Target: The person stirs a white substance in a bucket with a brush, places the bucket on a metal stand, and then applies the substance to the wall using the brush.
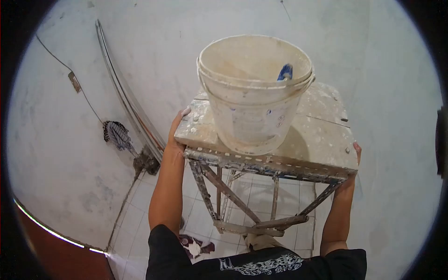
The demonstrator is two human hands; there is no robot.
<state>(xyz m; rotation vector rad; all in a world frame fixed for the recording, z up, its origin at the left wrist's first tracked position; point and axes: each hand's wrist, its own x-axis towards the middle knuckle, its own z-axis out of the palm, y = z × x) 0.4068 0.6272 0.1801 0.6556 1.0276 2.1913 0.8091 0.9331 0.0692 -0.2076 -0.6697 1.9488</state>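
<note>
A paint-spattered work stand (322, 133) with a wooden top and a metal frame is in front of me. My left hand (178, 125) grips the left edge of its top, with the thumb on the upper side. At the opposite edge, my right hand (356, 158) holds the stand; most of its fingers are hidden behind the wood. Upright on the top sits a whitish plastic bucket (254, 114), smeared with dried plaster. A blue handle (285, 72) sticks up inside the bucket; the rest of that tool is hidden. Neither hand touches the bucket.
Long metal strips (116, 77) lean against the left wall, beside a hanging striped cloth (117, 135). A cable with a wall box (74, 82) runs down that wall. On the tiled floor (133, 212) lies a dark red and white cloth (196, 247).
</note>
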